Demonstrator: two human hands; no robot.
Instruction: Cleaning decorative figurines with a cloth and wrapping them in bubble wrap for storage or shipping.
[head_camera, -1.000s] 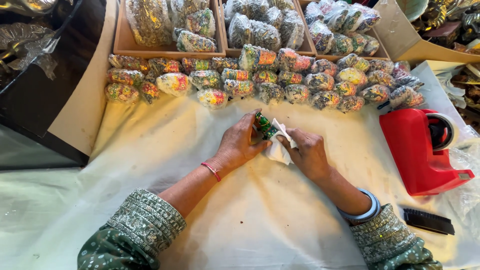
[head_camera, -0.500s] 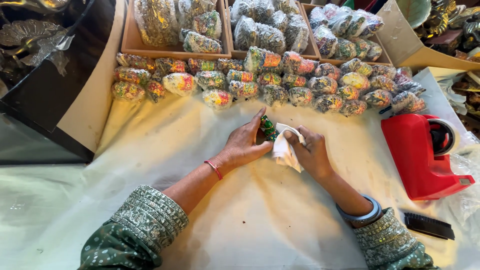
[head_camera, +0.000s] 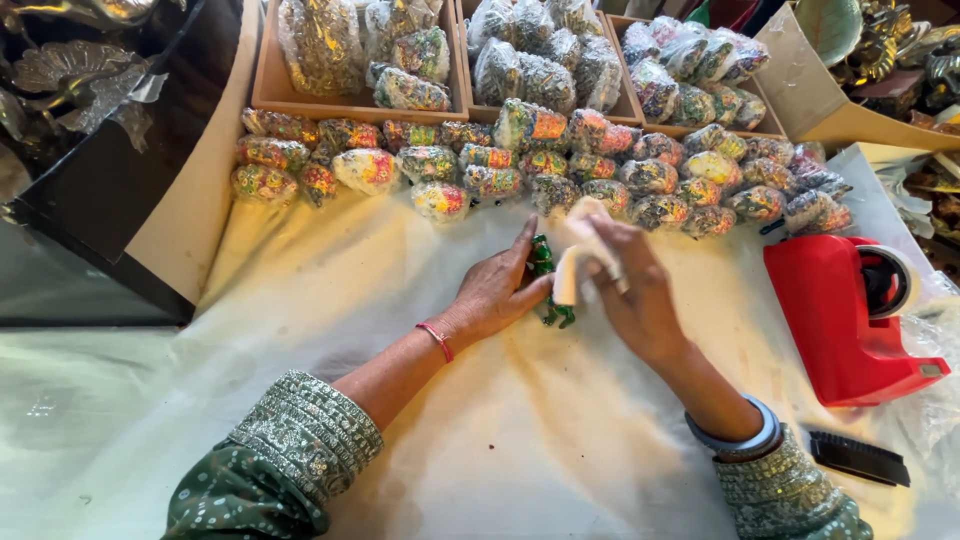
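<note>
My left hand (head_camera: 497, 290) rests on the white cloth (head_camera: 300, 330) and pinches a small green figurine (head_camera: 547, 270) at its fingertips. My right hand (head_camera: 630, 290) is just to the right of it, holding a piece of white wrapping (head_camera: 572, 265) against the figurine. Both wrists wear bangles, and the sleeves are green with embroidery.
Rows of colourful figurines wrapped in clear plastic (head_camera: 520, 170) lie along the far edge. Behind them stand wooden trays (head_camera: 262, 80) with more wrapped pieces. A red tape dispenser (head_camera: 840, 320) sits at the right, a black brush (head_camera: 860, 458) near it. Metal ornaments (head_camera: 70, 70) are at the far left.
The figurine and both hands have come down closer to the cloth. My right hand has lifted the white wrapping up over the figurine's right side.
</note>
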